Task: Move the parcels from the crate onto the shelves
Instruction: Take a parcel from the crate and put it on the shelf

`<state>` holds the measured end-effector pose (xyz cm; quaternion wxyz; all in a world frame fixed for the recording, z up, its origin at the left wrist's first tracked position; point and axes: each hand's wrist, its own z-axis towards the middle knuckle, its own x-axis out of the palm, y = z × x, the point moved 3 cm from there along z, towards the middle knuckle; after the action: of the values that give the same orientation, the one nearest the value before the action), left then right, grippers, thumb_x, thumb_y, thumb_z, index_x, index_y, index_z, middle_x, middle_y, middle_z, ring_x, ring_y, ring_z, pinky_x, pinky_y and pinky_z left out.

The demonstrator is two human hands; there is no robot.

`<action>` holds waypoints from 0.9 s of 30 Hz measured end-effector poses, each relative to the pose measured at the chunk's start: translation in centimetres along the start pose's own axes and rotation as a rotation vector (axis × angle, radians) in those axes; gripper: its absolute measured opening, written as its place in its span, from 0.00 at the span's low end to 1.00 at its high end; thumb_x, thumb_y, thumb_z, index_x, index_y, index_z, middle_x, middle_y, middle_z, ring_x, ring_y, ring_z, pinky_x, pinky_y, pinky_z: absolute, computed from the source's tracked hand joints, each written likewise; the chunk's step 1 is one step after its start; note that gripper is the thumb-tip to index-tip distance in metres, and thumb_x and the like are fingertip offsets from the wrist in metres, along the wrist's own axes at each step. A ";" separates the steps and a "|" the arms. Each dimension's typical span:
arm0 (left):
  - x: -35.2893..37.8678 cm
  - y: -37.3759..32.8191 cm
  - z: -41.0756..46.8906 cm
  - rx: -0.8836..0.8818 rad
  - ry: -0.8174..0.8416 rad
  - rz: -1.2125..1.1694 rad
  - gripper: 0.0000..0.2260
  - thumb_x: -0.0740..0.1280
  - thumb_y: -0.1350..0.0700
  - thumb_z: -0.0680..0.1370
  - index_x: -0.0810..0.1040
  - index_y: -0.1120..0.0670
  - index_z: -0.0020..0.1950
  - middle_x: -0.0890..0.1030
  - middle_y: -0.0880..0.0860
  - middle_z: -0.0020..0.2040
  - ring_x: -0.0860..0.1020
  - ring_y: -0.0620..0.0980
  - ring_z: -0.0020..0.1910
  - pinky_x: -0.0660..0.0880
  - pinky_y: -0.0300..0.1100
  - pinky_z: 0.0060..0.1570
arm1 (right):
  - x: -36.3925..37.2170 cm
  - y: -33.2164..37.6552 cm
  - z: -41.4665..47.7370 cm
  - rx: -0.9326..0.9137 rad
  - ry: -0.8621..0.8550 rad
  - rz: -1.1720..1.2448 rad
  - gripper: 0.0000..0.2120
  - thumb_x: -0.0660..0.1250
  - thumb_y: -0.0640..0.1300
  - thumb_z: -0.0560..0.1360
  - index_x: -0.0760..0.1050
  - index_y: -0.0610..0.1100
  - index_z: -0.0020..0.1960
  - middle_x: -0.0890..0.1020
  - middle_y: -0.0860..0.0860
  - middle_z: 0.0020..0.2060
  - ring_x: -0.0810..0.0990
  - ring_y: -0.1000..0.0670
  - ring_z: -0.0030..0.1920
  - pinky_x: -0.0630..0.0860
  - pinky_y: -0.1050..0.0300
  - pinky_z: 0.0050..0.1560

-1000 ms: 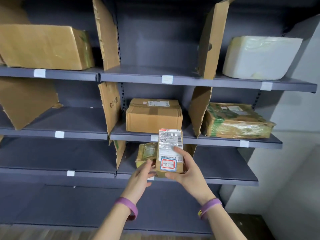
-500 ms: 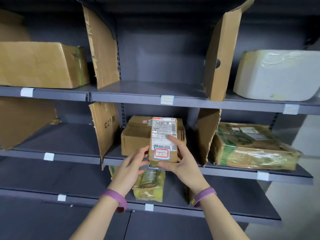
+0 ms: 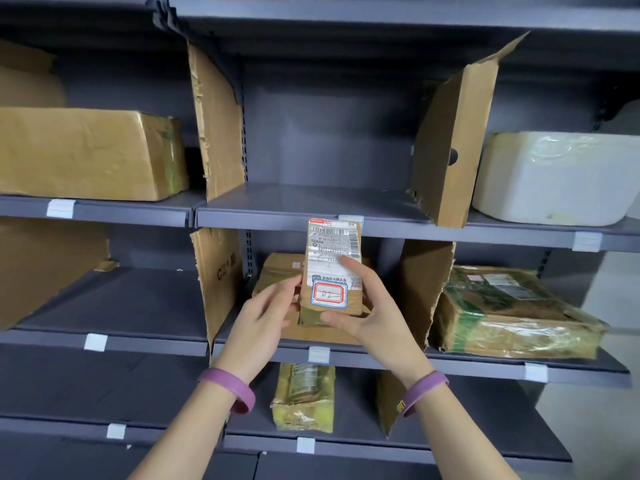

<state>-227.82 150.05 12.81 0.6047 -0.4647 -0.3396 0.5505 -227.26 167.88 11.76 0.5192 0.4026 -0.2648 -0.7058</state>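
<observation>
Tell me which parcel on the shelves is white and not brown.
The white parcel at the far right of the upper shelf. It looks like white foam; all the other parcels are brown cardboard or taped brown wrapping.

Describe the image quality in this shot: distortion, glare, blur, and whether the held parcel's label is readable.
Head view: wide-angle bowing bends the shelf edge; glare sheens the taped parcel at right; the small parcel, gripped by left hand and right hand, shows a handwritten "02", its fine print too soft to read.

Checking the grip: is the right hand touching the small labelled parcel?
Touching. The head view shows the right hand with its thumb under the small labelled parcel and a finger pressed on its label.
</observation>
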 end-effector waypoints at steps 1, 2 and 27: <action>-0.3 0.0 0.0 0.004 0.003 -0.001 0.11 0.56 0.44 0.80 0.76 0.33 0.55 0.80 0.32 0.50 0.79 0.35 0.51 0.74 0.39 0.53 | 0.2 0.1 0.1 0.000 0.002 -0.008 0.36 0.78 0.42 0.69 0.65 0.60 0.70 0.74 0.63 0.64 0.73 0.56 0.66 0.73 0.50 0.66; -0.6 -0.1 0.0 0.014 0.007 -0.002 0.11 0.56 0.44 0.80 0.76 0.34 0.55 0.81 0.33 0.51 0.79 0.36 0.51 0.74 0.38 0.52 | 0.4 0.2 0.2 -0.003 0.001 -0.016 0.36 0.78 0.42 0.69 0.65 0.60 0.70 0.74 0.63 0.63 0.74 0.56 0.66 0.73 0.49 0.66; -4.4 -7.4 15.3 0.188 0.113 0.119 0.17 0.61 0.56 0.80 0.77 0.32 0.48 0.81 0.33 0.45 0.78 0.31 0.47 0.74 0.30 0.47 | 0.5 4.1 18.5 0.061 -0.200 -0.204 0.36 0.68 0.59 0.74 0.57 0.52 0.76 0.76 0.58 0.59 0.75 0.53 0.64 0.69 0.62 0.60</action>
<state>-240.06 148.89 25.33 0.6299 -0.4558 -0.2238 0.5877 -240.84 165.24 24.77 0.4033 0.3705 -0.2944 -0.7832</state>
